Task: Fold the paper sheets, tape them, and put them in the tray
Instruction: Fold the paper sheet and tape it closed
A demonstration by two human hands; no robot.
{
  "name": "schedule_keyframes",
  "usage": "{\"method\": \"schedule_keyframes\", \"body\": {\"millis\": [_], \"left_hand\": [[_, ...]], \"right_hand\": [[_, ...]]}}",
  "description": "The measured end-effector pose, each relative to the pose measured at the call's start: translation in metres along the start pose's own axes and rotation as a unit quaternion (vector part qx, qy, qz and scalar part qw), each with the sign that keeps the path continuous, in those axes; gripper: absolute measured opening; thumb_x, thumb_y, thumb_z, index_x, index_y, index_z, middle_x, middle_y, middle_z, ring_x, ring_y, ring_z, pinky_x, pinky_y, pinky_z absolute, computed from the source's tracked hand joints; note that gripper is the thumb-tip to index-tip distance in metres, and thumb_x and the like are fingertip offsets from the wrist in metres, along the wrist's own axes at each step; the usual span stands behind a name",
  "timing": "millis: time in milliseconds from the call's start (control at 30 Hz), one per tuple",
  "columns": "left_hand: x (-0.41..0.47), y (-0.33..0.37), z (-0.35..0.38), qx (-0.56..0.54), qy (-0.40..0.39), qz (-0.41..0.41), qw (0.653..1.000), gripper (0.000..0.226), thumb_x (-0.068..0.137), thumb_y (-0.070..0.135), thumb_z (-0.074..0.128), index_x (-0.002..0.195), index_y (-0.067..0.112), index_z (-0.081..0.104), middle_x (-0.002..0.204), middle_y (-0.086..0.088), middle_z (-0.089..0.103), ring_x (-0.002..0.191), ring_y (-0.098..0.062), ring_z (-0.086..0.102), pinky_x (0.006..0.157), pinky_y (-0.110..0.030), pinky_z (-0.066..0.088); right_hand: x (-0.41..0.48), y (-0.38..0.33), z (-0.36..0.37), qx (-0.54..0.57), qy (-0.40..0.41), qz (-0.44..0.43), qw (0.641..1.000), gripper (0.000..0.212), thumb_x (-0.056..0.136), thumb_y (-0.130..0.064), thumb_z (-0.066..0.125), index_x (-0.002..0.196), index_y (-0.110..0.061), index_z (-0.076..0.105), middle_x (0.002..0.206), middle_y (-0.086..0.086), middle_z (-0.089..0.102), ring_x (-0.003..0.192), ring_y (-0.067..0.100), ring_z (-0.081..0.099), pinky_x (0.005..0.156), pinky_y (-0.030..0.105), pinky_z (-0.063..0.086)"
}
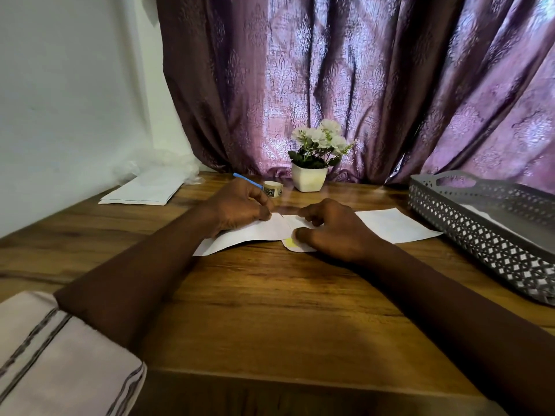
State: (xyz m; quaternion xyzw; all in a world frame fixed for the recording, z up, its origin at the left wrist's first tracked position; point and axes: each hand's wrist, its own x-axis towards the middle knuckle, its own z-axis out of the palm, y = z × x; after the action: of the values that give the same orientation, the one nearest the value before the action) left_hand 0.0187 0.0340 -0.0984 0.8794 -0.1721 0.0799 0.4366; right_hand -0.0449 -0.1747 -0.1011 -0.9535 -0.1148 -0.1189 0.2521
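Nearest the camera, a pale striped sleeve (54, 355) covered the left upper arm, cut off by the frame's lower-left corner, and both bare forearms reached forward over the wooden table (270, 310). The folded paper sheet (258, 232) lay flat mid-table, its long axis running left to right, with its left end angled slightly toward the person. Much of its middle was hidden under the two hands. The left hand (237, 207) rested on the sheet's left part, fingers curled together and pressing down at the upper edge; what lay under the fingertips could not be made out. The right hand (333, 229) pressed on the centre, fingers bent, thumb down beside a small yellowish piece (290, 242) at the near edge, too blurred to identify.

To the right, the grey perforated tray (480, 235) ran out of frame; white paper inside showed only partly. Farther back were a tape roll (272, 188) and a blue pen (247, 179), partly hidden behind the left hand, a potted white flower (312, 163), a stack of paper (144, 190) at far left, and a purple curtain (360, 85).
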Motion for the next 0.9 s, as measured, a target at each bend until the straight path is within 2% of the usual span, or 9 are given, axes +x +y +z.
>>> {"method": "schedule_keyframes", "body": {"millis": [67, 333, 433, 500, 567, 633, 733, 833, 900], "left_hand": [[-0.002, 0.003, 0.0, -0.001, -0.008, 0.006, 1.0, 0.011, 0.082, 0.001, 0.077, 0.09, 0.007, 0.082, 0.095, -0.001, 0.079, 0.093, -0.012, 0.072, 0.081, -0.02, 0.055], [0.0, 0.002, 0.008, -0.051, -0.057, 0.018, 0.997, 0.027, 0.081, 0.019, 0.086, 0.107, 0.018, 0.078, 0.11, -0.002, 0.076, 0.105, -0.019, 0.072, 0.101, -0.041, 0.056], [0.002, 0.005, 0.014, 0.054, -0.037, 0.052, 0.997, 0.041, 0.077, 0.047, 0.084, 0.108, 0.024, 0.072, 0.099, 0.004, 0.073, 0.092, -0.016, 0.069, 0.084, -0.035, 0.057], [-0.004, 0.012, 0.021, 0.17, -0.012, 0.094, 0.981, 0.046, 0.085, 0.059, 0.072, 0.115, 0.026, 0.064, 0.086, 0.009, 0.063, 0.082, -0.015, 0.06, 0.065, -0.03, 0.043], [-0.004, 0.018, 0.023, 0.247, -0.001, 0.119, 0.962, 0.051, 0.092, 0.064, 0.059, 0.125, 0.026, 0.057, 0.091, 0.009, 0.059, 0.088, -0.018, 0.057, 0.068, -0.031, 0.039], [-0.003, 0.022, 0.012, 0.267, -0.013, 0.088, 0.96, 0.061, 0.089, 0.077, 0.046, 0.119, 0.027, 0.061, 0.101, 0.009, 0.06, 0.094, -0.019, 0.058, 0.078, -0.034, 0.047], [-0.008, 0.027, -0.018, 0.301, -0.064, 0.021, 0.951, 0.061, 0.082, 0.087, 0.042, 0.085, 0.031, 0.067, 0.088, 0.013, 0.063, 0.088, -0.011, 0.059, 0.08, -0.026, 0.049], [-0.015, 0.015, -0.043, 0.279, -0.12, -0.05, 0.951, 0.03, 0.085, 0.064, 0.069, 0.078, 0.036, 0.063, 0.085, 0.017, 0.06, 0.084, -0.005, 0.054, 0.077, -0.026, 0.045], [-0.015, 0.004, -0.053, 0.257, -0.145, -0.077, 0.952, 0.038, 0.075, 0.059, 0.081, 0.091, 0.025, 0.074, 0.096, 0.007, 0.071, 0.096, -0.013, 0.062, 0.088, -0.035, 0.05]], "right_hand": [[0.0, 0.001, 0.0, 0.032, 0.008, 0.009, 0.999, 0.05, 0.086, -0.033, 0.071, 0.133, -0.018, 0.068, 0.132, -0.001, 0.065, 0.118, 0.014, 0.06, 0.088, 0.023, 0.04], [0.005, 0.011, 0.002, 0.212, 0.04, 0.035, 0.976, 0.023, 0.087, -0.031, 0.067, 0.105, -0.025, 0.079, 0.106, -0.008, 0.075, 0.106, 0.014, 0.066, 0.097, 0.037, 0.05], [0.008, 0.014, 0.003, 0.253, 0.04, 0.024, 0.966, 0.031, 0.074, -0.038, 0.061, 0.096, -0.026, 0.079, 0.099, -0.007, 0.077, 0.103, 0.016, 0.069, 0.092, 0.039, 0.054], [0.009, 0.016, 0.004, 0.296, 0.025, 0.011, 0.955, 0.032, 0.075, -0.034, 0.063, 0.099, -0.021, 0.079, 0.1, 0.0, 0.078, 0.101, 0.02, 0.071, 0.088, 0.036, 0.057], [0.01, 0.016, 0.004, 0.334, 0.02, -0.005, 0.942, 0.028, 0.078, -0.029, 0.066, 0.1, -0.019, 0.079, 0.1, 0.004, 0.078, 0.102, 0.024, 0.072, 0.09, 0.037, 0.058], [0.009, 0.016, 0.005, 0.271, 0.057, -0.036, 0.96, 0.021, 0.084, -0.028, 0.068, 0.102, -0.024, 0.079, 0.101, -0.005, 0.077, 0.1, 0.016, 0.071, 0.091, 0.036, 0.054], [0.002, 0.014, 0.0, 0.055, 0.063, -0.05, 0.995, 0.034, 0.094, -0.036, 0.064, 0.127, -0.029, 0.068, 0.129, -0.009, 0.064, 0.122, 0.012, 0.058, 0.1, 0.033, 0.043], [0.002, 0.015, 0.001, -0.139, -0.078, -0.001, 0.987, 0.063, 0.101, -0.063, 0.037, 0.156, -0.033, 0.037, 0.166, 0.0, 0.03, 0.153, 0.022, 0.025, 0.124, 0.049, 0.018], [0.003, 0.015, 0.003, -0.163, -0.129, 0.023, 0.978, 0.069, 0.101, -0.069, 0.023, 0.162, -0.035, 0.023, 0.172, 0.001, 0.014, 0.158, 0.022, 0.01, 0.126, 0.054, 0.008]]}}
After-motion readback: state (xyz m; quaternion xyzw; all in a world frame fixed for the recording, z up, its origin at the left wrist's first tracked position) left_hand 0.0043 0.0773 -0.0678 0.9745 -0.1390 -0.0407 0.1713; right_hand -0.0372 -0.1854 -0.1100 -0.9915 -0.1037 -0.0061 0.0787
